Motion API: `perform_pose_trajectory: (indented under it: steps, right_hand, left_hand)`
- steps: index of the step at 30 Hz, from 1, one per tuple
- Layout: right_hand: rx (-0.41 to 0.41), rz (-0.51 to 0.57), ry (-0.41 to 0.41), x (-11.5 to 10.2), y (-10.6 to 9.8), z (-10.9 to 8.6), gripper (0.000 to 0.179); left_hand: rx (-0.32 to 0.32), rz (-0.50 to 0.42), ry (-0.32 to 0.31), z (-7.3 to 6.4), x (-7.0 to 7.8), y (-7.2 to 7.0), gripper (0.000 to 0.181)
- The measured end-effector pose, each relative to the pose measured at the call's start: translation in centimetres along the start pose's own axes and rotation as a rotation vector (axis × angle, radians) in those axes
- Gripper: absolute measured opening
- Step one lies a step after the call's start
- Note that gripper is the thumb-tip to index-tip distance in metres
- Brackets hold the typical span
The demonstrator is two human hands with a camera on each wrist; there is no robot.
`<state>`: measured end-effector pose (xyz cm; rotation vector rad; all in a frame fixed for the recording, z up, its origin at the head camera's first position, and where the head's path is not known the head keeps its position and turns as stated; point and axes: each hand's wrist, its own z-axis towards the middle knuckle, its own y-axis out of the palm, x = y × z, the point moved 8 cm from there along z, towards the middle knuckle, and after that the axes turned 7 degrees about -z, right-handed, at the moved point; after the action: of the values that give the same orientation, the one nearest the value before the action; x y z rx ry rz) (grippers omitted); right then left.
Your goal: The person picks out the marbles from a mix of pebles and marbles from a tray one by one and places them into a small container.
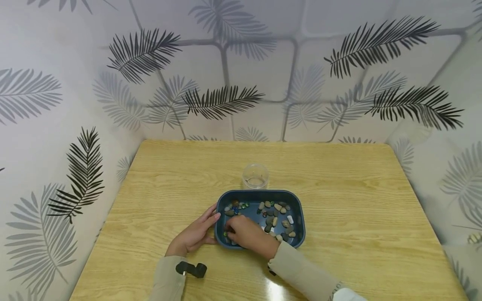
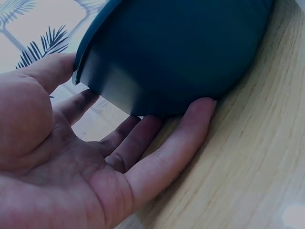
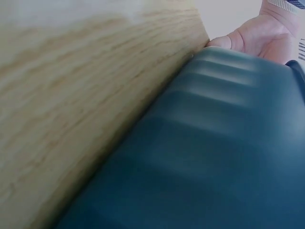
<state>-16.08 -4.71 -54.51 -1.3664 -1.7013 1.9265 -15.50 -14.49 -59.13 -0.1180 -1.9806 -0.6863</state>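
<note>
A dark blue tub (image 1: pixel 260 192) stands on the wooden table, with pebbles (image 1: pixel 285 224) mostly in its right half and shiny glass beads (image 1: pixel 244 205) towards its left end. My left hand (image 1: pixel 196 235) rests against the tub's left end. In the left wrist view, that hand's thumb touches the rim and its spread fingers (image 2: pixel 164 157) lie along the lower edge. Reaching over the near wall, my right hand (image 1: pixel 249 235) is down inside the tub's left part, fingers bent beside a green bead (image 1: pixel 225 234). I cannot tell whether its fingertips hold a bead.
Just behind the tub stands a clear round container (image 1: pixel 256 183). The wooden table (image 1: pixel 350 200) runs back to a wall (image 1: pixel 260 75) with a leaf pattern. In the right wrist view, the tub's outer wall (image 3: pixel 200 157) fills most of the frame.
</note>
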Motion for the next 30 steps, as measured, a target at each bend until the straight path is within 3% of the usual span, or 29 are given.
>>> perform_pose_trajectory:
  steps: [7,14,30]
  right_hand:
    - [-0.007,-0.012,-0.023,-0.2,0.2,0.3,0.005]
    - [0.018,0.006,-0.045,-0.4,0.3,0.4,0.005]
    - [0.020,0.015,-0.052,-0.5,0.4,0.5,0.004]
  left_hand:
    - [0.008,0.005,-0.004,0.1,-0.1,-0.1,0.054]
    - [-0.014,-0.007,-0.036,-0.9,1.3,1.4,0.056]
    - [-0.005,0.003,-0.036,-1.0,1.4,1.6,0.057]
